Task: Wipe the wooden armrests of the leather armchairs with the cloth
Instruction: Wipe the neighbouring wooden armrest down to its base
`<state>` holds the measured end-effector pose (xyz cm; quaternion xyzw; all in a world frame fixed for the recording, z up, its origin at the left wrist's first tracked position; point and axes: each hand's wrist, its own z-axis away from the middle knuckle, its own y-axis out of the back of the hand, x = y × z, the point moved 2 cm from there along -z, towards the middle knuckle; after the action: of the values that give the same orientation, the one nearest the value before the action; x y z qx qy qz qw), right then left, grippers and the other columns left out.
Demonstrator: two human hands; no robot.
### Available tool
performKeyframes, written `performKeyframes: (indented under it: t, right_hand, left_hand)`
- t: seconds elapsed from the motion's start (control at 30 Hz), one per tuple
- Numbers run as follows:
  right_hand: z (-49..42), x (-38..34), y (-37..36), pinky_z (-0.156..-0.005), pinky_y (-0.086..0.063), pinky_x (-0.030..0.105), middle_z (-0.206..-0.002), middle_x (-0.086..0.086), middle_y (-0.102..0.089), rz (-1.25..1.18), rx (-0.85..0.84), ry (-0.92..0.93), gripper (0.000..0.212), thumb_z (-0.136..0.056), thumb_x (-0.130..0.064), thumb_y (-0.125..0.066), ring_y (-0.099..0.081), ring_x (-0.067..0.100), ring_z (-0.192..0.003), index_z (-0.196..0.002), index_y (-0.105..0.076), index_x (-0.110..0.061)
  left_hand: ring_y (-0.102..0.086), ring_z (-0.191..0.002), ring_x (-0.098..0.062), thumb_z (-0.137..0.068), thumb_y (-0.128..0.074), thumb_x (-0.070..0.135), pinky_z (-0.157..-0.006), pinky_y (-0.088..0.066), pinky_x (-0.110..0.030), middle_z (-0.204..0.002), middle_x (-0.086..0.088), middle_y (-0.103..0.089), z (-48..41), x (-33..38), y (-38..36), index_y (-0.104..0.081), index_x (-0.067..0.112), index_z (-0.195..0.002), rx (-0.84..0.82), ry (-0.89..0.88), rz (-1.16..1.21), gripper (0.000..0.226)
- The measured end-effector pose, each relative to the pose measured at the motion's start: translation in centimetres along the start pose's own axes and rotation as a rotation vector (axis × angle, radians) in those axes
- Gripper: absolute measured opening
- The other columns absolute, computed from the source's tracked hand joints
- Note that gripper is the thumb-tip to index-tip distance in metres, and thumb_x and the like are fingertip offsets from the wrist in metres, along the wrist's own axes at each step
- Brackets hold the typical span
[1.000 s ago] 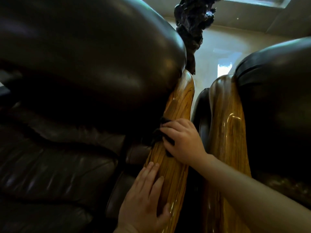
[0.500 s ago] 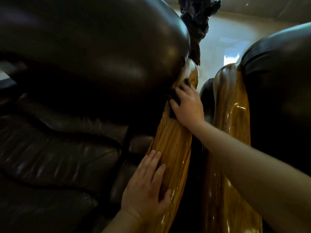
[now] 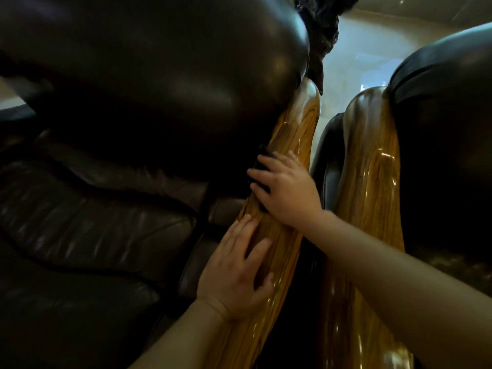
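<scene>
text: none readable | labels: none | brands: none (glossy wood and dark leather only)

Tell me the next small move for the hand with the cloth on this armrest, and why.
Probably slide the right hand and its dark cloth down the left armrest toward the left hand, which lies flat on the wood lower down. The cloth sits at mid-length, so the stretch below looks unwiped. The right armrest has no hand on it yet.

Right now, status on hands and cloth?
Right hand pressing dark cloth on near glossy wooden armrest. Left hand flat, bracing below. Nothing obstructing.
</scene>
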<state>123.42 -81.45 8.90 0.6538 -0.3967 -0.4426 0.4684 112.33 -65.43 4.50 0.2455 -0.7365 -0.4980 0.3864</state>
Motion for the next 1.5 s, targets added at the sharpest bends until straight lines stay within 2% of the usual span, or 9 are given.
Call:
performKeyframes:
  t: [0.13,0.33,0.47,0.6,0.73,0.93,1.2,1.3,1.5]
  right_hand:
    - [3.0,-1.0,0.1,-0.123,-0.017,0.050,-0.153,-0.001,-0.045,0.018,-0.092,0.154,0.042,-0.099,-0.046,-0.045,-0.026,0.024,-0.150,-0.136,-0.056,-0.032]
    - [1.0,-2.0,-0.4,-0.123,-0.013,0.049,-0.159,0.003,-0.037,0.065,0.022,-0.174,0.043,-0.101,-0.043,-0.043,-0.019,0.030,-0.152,-0.144,-0.048,-0.040]
    - [5.2,-4.7,-0.4,-0.122,-0.018,0.051,-0.152,0.000,-0.047,0.030,0.042,-0.047,0.037,-0.099,-0.038,-0.048,-0.028,0.029,-0.149,-0.134,-0.060,-0.036]
    - [12.6,-8.5,-1.9,-0.121,-0.020,0.054,-0.151,0.000,-0.049,0.003,0.030,0.117,0.038,-0.099,-0.036,-0.048,-0.027,0.028,-0.149,-0.134,-0.059,-0.030]
    - [14.0,-8.7,-2.0,-0.121,-0.021,0.050,-0.147,0.002,-0.052,0.053,-0.016,0.305,0.038,-0.100,-0.037,-0.049,-0.032,0.026,-0.147,-0.134,-0.060,-0.024]
    - [9.7,-7.7,-1.3,-0.119,-0.026,0.052,-0.146,0.006,-0.054,0.053,0.138,-0.139,0.040,-0.099,-0.033,-0.050,-0.034,0.032,-0.145,-0.134,-0.060,-0.018]
    - [19.7,-14.5,-4.8,-0.121,-0.020,0.051,-0.153,0.004,-0.046,0.121,0.028,0.134,0.042,-0.101,-0.034,-0.046,-0.024,0.029,-0.150,-0.140,-0.055,-0.020]
    - [19.0,-13.8,-4.5,-0.121,-0.021,0.052,-0.152,0.004,-0.047,0.170,0.004,0.192,0.043,-0.101,-0.035,-0.045,-0.026,0.029,-0.150,-0.140,-0.054,-0.020]
    - [14.9,-13.1,-4.1,-0.121,-0.019,0.052,-0.149,0.005,-0.050,0.122,0.187,-0.212,0.044,-0.099,-0.032,-0.047,-0.028,0.031,-0.148,-0.141,-0.052,-0.019]
  left_hand:
    - [-0.030,-0.144,-0.031,-0.082,-0.057,0.049,-0.116,-0.033,-0.046,-0.147,-0.016,-0.039,0.3,-0.1,-0.1,-0.051,0.014,-0.129,0.017,0.024,0.015,0.059]
    - [-0.034,-0.141,-0.031,-0.090,-0.050,0.045,-0.121,-0.024,-0.047,-0.144,-0.018,-0.047,0.8,0.7,0.5,-0.050,0.009,-0.132,0.024,-0.019,-0.028,0.054]
    - [-0.022,-0.149,-0.029,-0.093,-0.051,0.045,-0.122,-0.021,-0.047,-0.154,-0.015,-0.037,6.3,0.7,0.6,-0.046,0.011,-0.139,-0.008,-0.054,-0.017,0.057]
    - [-0.016,-0.151,-0.029,-0.090,-0.056,0.045,-0.117,-0.028,-0.052,-0.158,-0.015,-0.032,13.5,0.0,-0.7,-0.041,0.011,-0.147,-0.055,-0.071,-0.041,0.068]
    - [-0.015,-0.152,-0.028,-0.089,-0.057,0.046,-0.119,-0.023,-0.051,-0.161,-0.014,-0.027,14.8,0.0,-1.2,-0.034,0.012,-0.151,-0.048,-0.053,-0.066,0.075]
    - [-0.008,-0.153,-0.024,-0.094,-0.049,0.049,-0.122,-0.011,-0.043,-0.163,-0.012,-0.018,16.5,-0.6,-1.1,-0.024,0.015,-0.155,-0.044,-0.013,-0.064,0.074]
    - [-0.010,-0.153,-0.027,-0.096,-0.043,0.049,-0.121,-0.015,-0.045,-0.164,-0.014,-0.016,21.6,-1.6,-1.5,-0.028,0.011,-0.153,-0.082,0.006,-0.069,0.070]
    - [-0.011,-0.153,-0.028,-0.097,-0.043,0.048,-0.123,-0.013,-0.043,-0.163,-0.016,-0.019,21.8,-1.6,-1.6,-0.030,0.010,-0.152,-0.058,0.005,-0.057,0.069]
    - [-0.008,-0.153,-0.028,-0.099,-0.038,0.048,-0.124,-0.005,-0.041,-0.164,-0.016,-0.014,23.0,-1.7,-2.7,-0.025,0.010,-0.154,0.000,0.012,-0.061,0.068]
